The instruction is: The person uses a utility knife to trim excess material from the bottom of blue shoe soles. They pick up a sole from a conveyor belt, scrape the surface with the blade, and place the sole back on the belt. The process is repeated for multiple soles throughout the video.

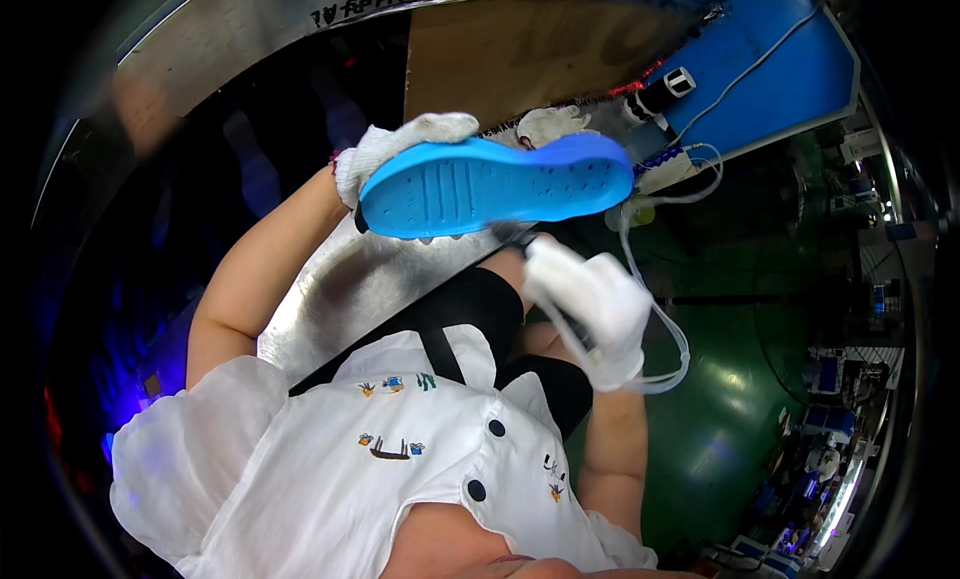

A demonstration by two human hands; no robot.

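left hand [400, 144] mostly behind blue sole [497, 184], tool in right hand [597, 314] blurred, far workshop indistinct

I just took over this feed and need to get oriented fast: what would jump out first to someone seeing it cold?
The bright blue shoe sole, held up at the centre of the view, bottom face toward the camera. The left hand, in a white glove, grips its heel end, while the gloved right hand just below holds a tool with clear tubing looping from it. Beneath them lie a metal work surface and the person's white shirt.
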